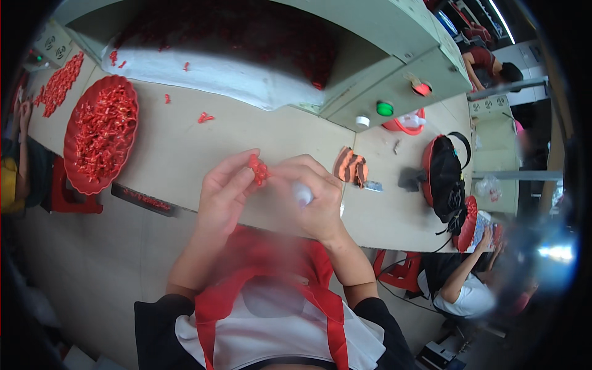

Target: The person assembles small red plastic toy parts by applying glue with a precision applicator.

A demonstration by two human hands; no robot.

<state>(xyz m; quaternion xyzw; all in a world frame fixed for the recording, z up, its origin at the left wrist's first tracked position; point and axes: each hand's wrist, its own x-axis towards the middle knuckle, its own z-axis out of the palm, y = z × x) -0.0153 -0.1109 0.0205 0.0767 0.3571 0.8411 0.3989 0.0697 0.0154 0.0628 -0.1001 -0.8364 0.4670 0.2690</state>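
Just above the table's near edge, my left hand (pixel 223 188) pinches a small glossy red figure (pixel 258 171) between thumb and fingers. Close on its right, my right hand (pixel 322 203) is closed around a whitish bottle-like thing (pixel 302 194), mostly covered by the fingers. The right fingertips reach toward the red figure; blur hides whether they touch it. Farther left, a red scalloped plate (pixel 70 155) is heaped with similar small red pieces (pixel 105 132). A few loose red pieces (pixel 206 117) lie on the table beyond my left hand.
A pale green machine (pixel 394 74) with a white sheet (pixel 203 86) in its opening spans the far side. To the right lie an orange-and-black striped cloth (pixel 351 168) and a black bag (pixel 445 179). Co-workers sit at both sides; red stools (pixel 401 271) stand below the table.
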